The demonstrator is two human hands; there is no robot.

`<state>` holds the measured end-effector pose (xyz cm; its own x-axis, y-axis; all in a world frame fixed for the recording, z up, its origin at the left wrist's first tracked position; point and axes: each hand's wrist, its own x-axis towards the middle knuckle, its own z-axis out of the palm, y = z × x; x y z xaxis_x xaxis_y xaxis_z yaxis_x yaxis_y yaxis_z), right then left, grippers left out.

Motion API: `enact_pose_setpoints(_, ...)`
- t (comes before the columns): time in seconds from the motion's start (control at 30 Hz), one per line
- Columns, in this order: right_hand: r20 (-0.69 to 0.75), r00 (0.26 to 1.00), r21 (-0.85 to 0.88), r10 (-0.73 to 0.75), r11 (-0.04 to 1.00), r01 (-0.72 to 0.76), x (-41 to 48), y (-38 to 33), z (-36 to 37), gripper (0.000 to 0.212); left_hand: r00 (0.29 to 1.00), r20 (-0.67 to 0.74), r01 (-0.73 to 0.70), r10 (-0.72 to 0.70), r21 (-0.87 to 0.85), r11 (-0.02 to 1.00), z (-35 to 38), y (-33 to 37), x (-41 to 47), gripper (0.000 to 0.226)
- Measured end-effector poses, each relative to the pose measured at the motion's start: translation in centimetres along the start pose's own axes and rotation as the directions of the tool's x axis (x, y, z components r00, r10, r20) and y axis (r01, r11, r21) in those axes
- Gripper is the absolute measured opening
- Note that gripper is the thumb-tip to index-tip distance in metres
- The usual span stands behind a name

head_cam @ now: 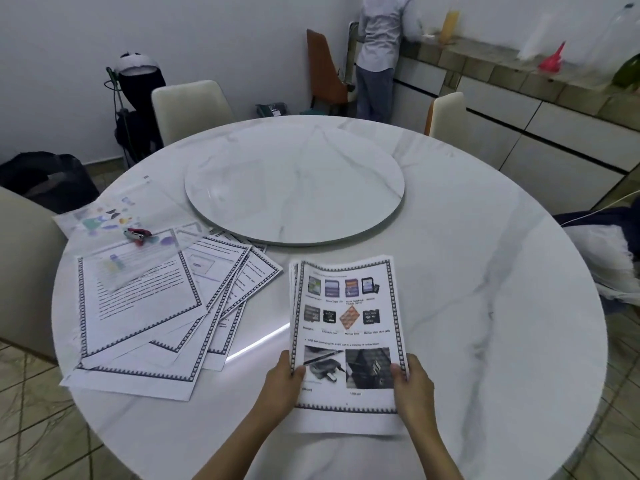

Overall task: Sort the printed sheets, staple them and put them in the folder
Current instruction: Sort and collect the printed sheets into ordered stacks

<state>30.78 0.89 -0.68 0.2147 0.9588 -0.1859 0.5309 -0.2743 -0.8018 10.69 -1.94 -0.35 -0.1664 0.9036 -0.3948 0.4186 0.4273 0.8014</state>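
I hold a small stack of printed sheets (pixel 348 327) with a patterned border and pictures of memory cards, lifted a little near the table's front edge. My left hand (pixel 285 379) grips the stack's left edge and my right hand (pixel 410 382) grips its right edge, thumbs on top. To the left, several more bordered sheets (pixel 145 306) lie fanned out on the table. A clear plastic folder (pixel 121 233) with coloured prints rests over their far end. On the folder lies a small red stapler (pixel 138 234).
The round white marble table (pixel 485 306) carries a raised turntable (pixel 294 181) in its middle. Cream chairs (pixel 190 109) stand around it. A person (pixel 379 57) stands with their back turned at the counter at the far right. Dark bags sit on the floor at left.
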Motion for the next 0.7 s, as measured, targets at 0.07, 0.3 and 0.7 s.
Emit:
enact_pose_setpoints(0.07, 0.000, 1.000, -0.026, 0.014, 1.000, -0.014, 0.2, 0.3, -0.4, 0.022, 1.000, 0.019, -0.001, 0.000, 0.020, 1.000, 0.9, 0.4, 0.1, 0.027)
enact_pose_setpoints(0.3, -0.040, 0.999, -0.103, 0.028, 0.994, -0.032, 2.4, 1.5, -2.4, 0.021, 1.000, 0.003, 0.024, -0.024, 0.065, 0.998, 3.2, 1.9, 0.6, 0.016)
enact_pose_setpoints(0.7, -0.051, 0.995, -0.264, -0.083, 0.962, 0.067, 4.4, 3.4, -4.6, 0.027, 0.992, -0.089, 0.085, -0.086, -0.018, 0.996, 1.4, -0.5, -0.3, 0.015)
